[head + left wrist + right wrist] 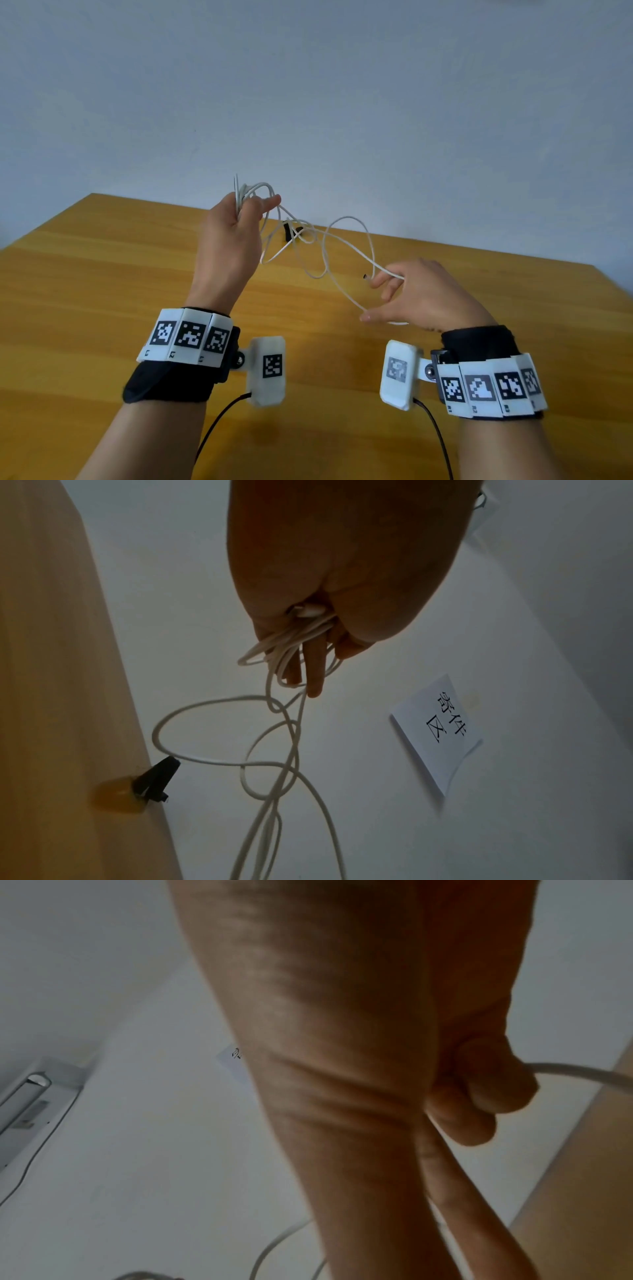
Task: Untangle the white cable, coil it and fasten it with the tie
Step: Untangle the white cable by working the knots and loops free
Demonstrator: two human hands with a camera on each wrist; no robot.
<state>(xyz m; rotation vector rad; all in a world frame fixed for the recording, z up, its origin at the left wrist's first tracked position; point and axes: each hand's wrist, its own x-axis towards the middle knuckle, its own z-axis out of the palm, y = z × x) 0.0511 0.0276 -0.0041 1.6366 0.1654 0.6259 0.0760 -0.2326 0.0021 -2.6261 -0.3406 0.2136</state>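
Note:
The thin white cable [346,245] hangs in loose tangled loops between my two raised hands above the wooden table [102,291]. My left hand [236,222] grips a bunch of its strands, seen in the left wrist view as white cable [291,645] running through the curled fingers of the left hand [308,631]. My right hand [394,291] pinches the cable near its free plug end [365,277]; in the right wrist view the cable [582,1073] leaves the curled fingers of the right hand [479,1096]. A small black tie [289,231] lies on the table's far edge, shown also as the black tie [156,779].
A pale wall [308,85] stands right behind the table. A white paper sign [438,731] with black characters hangs on it. Black wires [219,421] run from my wrist cameras toward me. A white fixture [31,1096] is mounted on the wall.

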